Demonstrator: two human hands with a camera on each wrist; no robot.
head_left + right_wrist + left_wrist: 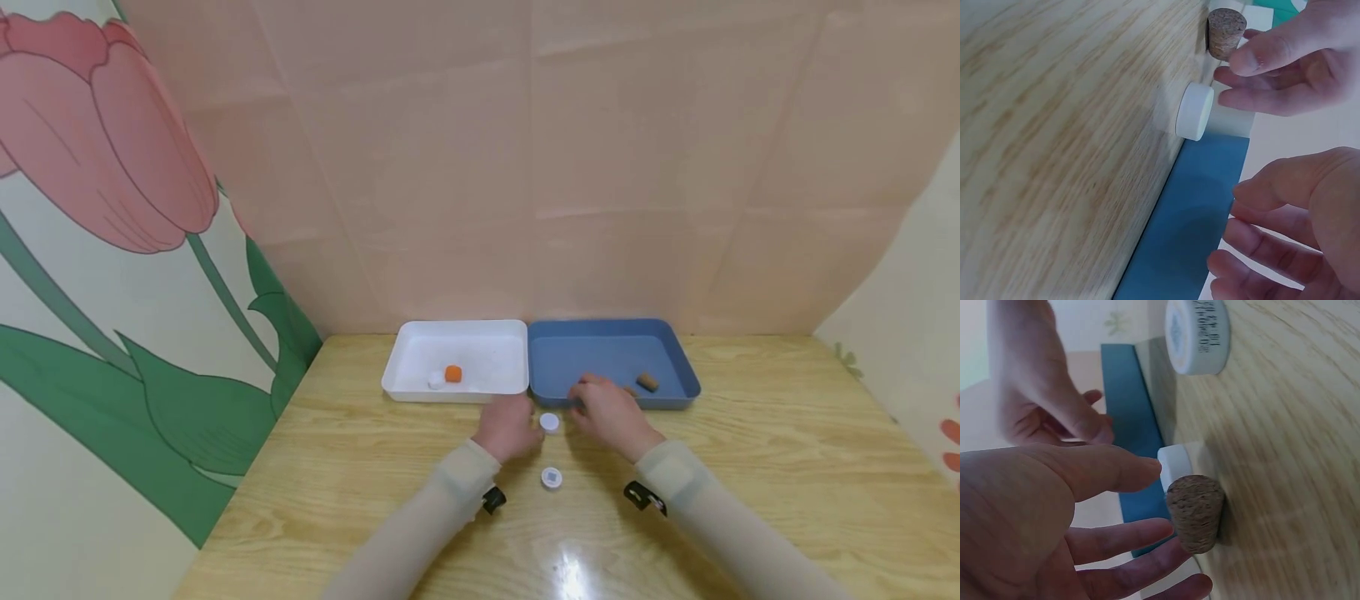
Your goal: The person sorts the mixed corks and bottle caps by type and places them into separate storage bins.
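My left hand [508, 427] is low over the table, in front of the white tray [487, 346]. In the left wrist view its thumb and fingers reach around a tapered cork stopper [1195, 515] on the tabletop, with the thumb apart from it. Just beyond the cork sits a white round cap [1194, 112]. My right hand [609, 414] hovers at the near rim of the blue tray [592, 350]; its fingers are loosely bent, with nothing seen between them. Nearer to me lies another white cap [551, 477], with dark print on its side.
In the white tray are an orange cap [453, 373] and a white piece [436, 380]. Brown corks [647, 382] lie in the blue tray's front right part. Both trays stand side by side against the back wall [525, 167] on the wooden table [780, 417].
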